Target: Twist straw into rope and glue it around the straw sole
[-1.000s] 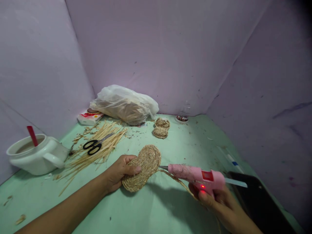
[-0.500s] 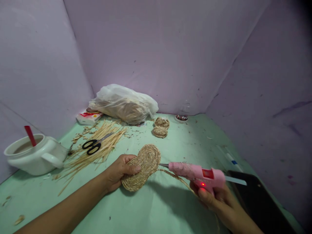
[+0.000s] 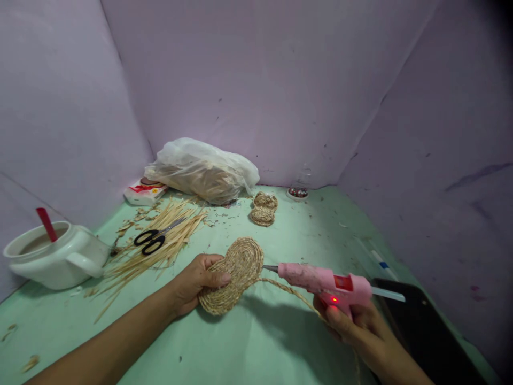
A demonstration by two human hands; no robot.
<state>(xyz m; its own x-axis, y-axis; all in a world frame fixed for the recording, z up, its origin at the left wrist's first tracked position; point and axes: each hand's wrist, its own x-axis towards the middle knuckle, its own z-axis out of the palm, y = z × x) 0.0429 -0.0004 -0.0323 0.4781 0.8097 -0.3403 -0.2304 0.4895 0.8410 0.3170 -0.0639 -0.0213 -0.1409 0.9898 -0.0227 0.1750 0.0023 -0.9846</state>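
My left hand (image 3: 206, 283) grips a coiled straw sole (image 3: 242, 262), shaped like a figure eight, with the thumb on top and the fingers beneath. In my right hand (image 3: 356, 329) is a pink hot glue gun (image 3: 316, 278), its red light lit and a clear glue stick (image 3: 388, 293) poking out behind. The gun's metal nozzle lies at the sole's right edge; whether it touches, I cannot tell. A braided straw cord (image 3: 290, 290) runs from that edge to my right hand and passes under it.
Scissors (image 3: 154, 240) lie on loose straw strips (image 3: 176, 235). A white pot (image 3: 60, 256) stands left, a plastic bag (image 3: 204, 171) behind. Small woven soles (image 3: 263, 209) and a bead container (image 3: 298, 192) sit farther back. A black phone-like slab (image 3: 425, 331) lies right, near a pen (image 3: 385, 266).
The glue gun's nozzle has risen slightly along the sole's right edge. My left hand and the sole have hardly moved; the view has shifted a little.
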